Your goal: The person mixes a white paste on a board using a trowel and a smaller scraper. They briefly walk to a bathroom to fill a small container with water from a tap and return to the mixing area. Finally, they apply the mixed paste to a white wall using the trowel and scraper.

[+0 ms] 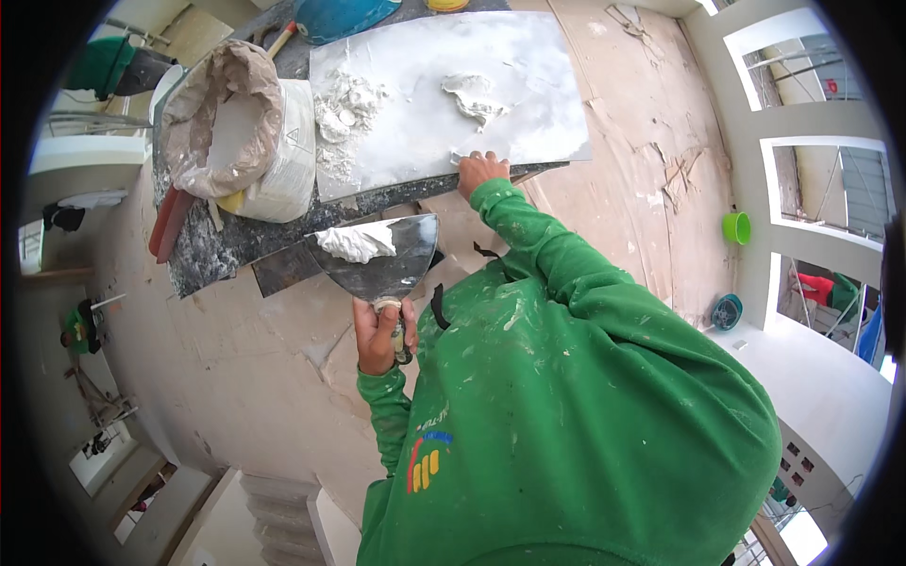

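Note:
My left hand point(376, 338) grips the handle of a wide steel scraper point(377, 269), which carries a lump of white paste point(356, 243) on its blade. My right hand point(483, 176) is curled at the front edge of the white-coated board point(538, 66), its fingers round a pale thing too small to make out. On the board, a smeared mound of paste point(472, 99) lies above that hand, and a rougher, crumbly heap point(344, 108) sits toward the left side. Left of the board, an open paper bag point(193, 118) of white powder stands in a white bucket point(288, 170).
The dark worktable point(208, 250) also holds a blue basin point(340, 14) and red tool point(173, 224). Paper-covered floor point(632, 132) surrounds it, with a green bucket point(735, 226) and blue container point(726, 311) at right. A person in green point(80, 325) is at far left.

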A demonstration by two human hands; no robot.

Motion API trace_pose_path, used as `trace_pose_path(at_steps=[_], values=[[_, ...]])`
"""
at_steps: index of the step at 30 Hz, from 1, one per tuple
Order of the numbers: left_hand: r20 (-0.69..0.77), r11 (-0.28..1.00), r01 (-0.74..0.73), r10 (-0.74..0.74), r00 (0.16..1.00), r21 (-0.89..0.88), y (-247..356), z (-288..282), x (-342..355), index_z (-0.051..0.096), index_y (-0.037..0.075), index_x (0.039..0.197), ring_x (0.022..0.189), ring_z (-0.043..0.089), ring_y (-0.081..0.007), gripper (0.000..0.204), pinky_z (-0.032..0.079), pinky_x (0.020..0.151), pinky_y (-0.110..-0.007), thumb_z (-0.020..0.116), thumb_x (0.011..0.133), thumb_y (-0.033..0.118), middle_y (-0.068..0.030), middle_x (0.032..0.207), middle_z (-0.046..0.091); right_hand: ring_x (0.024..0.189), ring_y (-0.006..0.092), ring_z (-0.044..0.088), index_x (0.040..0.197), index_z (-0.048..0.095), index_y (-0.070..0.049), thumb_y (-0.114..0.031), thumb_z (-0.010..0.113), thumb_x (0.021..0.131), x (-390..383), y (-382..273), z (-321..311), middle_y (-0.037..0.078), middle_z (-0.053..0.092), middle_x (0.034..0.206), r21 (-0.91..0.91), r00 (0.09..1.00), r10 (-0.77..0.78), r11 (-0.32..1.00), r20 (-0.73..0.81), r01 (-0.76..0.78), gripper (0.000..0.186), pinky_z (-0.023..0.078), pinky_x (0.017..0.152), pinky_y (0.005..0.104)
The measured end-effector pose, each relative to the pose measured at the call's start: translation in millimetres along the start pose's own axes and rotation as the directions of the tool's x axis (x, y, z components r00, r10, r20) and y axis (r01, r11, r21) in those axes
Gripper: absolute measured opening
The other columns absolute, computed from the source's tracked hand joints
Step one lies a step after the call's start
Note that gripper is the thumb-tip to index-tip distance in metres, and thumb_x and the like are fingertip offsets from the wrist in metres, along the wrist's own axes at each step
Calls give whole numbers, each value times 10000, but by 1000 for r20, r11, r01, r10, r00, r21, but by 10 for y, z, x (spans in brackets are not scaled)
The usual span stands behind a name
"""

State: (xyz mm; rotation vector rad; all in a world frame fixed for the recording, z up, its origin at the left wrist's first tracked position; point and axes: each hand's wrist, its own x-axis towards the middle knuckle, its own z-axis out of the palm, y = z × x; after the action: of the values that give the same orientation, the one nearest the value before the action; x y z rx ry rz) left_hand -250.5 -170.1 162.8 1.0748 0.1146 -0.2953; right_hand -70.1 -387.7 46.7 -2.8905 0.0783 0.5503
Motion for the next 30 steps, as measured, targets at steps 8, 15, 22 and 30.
trace_pose_path(at_steps=[8, 15, 22, 30], values=[[402, 959, 232, -151, 903, -161, 224, -369, 188, 178, 186, 1447, 462, 459, -133, 573, 410, 340, -252, 508, 981, 229, -128, 820, 487, 1120, 319, 545, 1254, 576, -55, -89, 507, 928, -1096, -116, -1044, 141, 604, 1190, 658, 798, -296, 454, -524, 601, 335, 420, 976, 395], [816, 754, 593, -136, 562, -283, 161, 158, 535, 125, 204, 1505, 432, 419, -120, 645, 356, 314, -226, 503, 982, 203, -120, 782, 468, 1171, 311, 507, 1323, 520, -41, 14, 629, 716, -2306, -24, -1740, 132, 530, 1304, 246, 505, -511, 491, -695, 836, 620, 353, 1025, 473], [690, 925, -264, 4, 723, 272, 422, 949, 567, 381, 39, 1325, 559, 522, -176, 421, 455, 537, -284, 557, 945, 79, -95, 855, 562, 1007, 241, 610, 1263, 540, -32, -4, 568, 879, -2906, 1282, -1421, 121, 583, 1200, 581, 711, 179, 723, -681, 374, 386, 504, 905, 424], [830, 250, -933, 437, 347, 259, -432, 2337, 287, 500, 65, 1356, 678, 570, -284, 732, 467, 572, -363, 682, 655, -42, -119, 912, 554, 965, 248, 662, 1234, 507, -6, -203, 541, 935, -3698, 1613, -1366, 122, 636, 1111, 578, 989, 144, -810, 38, 96, 360, 548, 841, 439]])
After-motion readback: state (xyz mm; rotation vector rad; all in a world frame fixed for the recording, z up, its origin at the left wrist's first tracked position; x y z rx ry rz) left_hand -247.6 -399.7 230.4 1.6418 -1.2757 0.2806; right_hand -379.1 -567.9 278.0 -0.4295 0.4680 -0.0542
